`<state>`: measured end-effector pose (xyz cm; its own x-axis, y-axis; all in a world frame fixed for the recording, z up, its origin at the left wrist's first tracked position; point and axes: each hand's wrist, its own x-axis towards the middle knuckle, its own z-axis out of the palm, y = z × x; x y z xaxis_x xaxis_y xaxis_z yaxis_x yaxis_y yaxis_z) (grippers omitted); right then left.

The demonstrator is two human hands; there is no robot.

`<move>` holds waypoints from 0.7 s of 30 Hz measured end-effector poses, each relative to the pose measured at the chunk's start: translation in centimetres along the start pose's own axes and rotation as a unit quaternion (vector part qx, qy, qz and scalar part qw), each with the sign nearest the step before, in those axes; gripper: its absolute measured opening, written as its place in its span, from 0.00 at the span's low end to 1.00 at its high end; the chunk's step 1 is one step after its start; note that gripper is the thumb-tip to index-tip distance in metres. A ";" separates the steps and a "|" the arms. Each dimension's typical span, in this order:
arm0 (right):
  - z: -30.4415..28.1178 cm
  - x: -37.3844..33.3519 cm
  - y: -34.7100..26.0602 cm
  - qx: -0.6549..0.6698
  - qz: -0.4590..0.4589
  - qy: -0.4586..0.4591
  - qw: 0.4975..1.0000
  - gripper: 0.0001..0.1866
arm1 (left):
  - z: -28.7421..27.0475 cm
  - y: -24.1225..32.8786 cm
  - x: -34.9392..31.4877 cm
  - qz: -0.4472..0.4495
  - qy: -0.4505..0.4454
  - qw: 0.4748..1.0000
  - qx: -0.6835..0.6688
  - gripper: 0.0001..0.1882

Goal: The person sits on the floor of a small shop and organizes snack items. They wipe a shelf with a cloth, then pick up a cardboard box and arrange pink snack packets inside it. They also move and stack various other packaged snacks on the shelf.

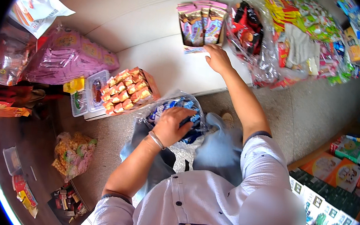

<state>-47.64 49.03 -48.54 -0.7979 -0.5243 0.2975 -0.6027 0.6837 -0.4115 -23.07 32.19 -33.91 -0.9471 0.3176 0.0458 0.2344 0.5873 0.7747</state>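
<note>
A small open carton (194, 50) stands on the white counter, filled with upright packets (193, 28) in pink, brown and lilac. My right hand (220, 60) grips its near right edge, the fingers over the rim and the thumb lower down. In front of my lap sits a clear plastic bag (199, 114) of small blue-wrapped packets (193, 133). My left hand (171, 122), with a bracelet at the wrist, reaches into the bag's mouth. Its fingers curl round some of the blue packets; the fingertips are partly hidden among them.
Left of the bag stands a box of orange-wrapped sticks (127, 91), beside clear plastic tubs (97, 86) and pink packs (69, 55). A bag of red and black packets (245, 29) lies right of the carton. A bag of puffed snacks (74, 154) is low on the left.
</note>
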 end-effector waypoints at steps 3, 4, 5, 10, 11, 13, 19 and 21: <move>3.8 2.8 3.2 -0.131 0.070 -0.039 0.988 0.27 | 0.2 -0.9 1.2 -0.026 0.030 0.999 0.015 0.14; 4.4 3.5 4.7 -0.168 0.099 -0.055 0.979 0.28 | 0.1 -1.0 1.7 -0.030 0.037 0.999 0.020 0.14; 5.4 3.4 3.6 -0.158 0.138 -0.096 0.973 0.27 | -0.2 -1.5 1.1 -0.048 0.026 0.998 0.024 0.15; 7.5 1.3 0.6 -0.137 0.043 -0.113 0.983 0.07 | -0.7 -2.6 -0.7 -0.073 0.006 0.997 0.019 0.16; 8.0 0.7 1.8 -0.185 0.046 -0.127 0.974 0.07 | -0.7 -2.7 -0.6 -0.075 -0.005 0.997 0.015 0.17; 7.4 -2.3 2.2 -0.189 0.016 -0.119 0.975 0.07 | -0.1 -2.9 -0.7 -0.073 0.028 0.997 0.011 0.15; 3.7 -8.4 1.8 -0.210 0.105 -0.234 0.944 0.14 | -1.3 -2.8 -4.0 -0.082 0.107 0.991 0.017 0.14; 2.0 -8.7 0.7 -0.252 0.101 -0.220 0.937 0.16 | -3.0 -3.3 -6.0 -0.074 0.192 0.979 0.006 0.13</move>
<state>-41.10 53.03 -53.11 -0.8805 -0.4416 -0.1721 -0.4583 0.8859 0.0714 -18.81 26.11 -34.78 -0.9828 -0.0736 0.1693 0.0890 0.6144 0.7840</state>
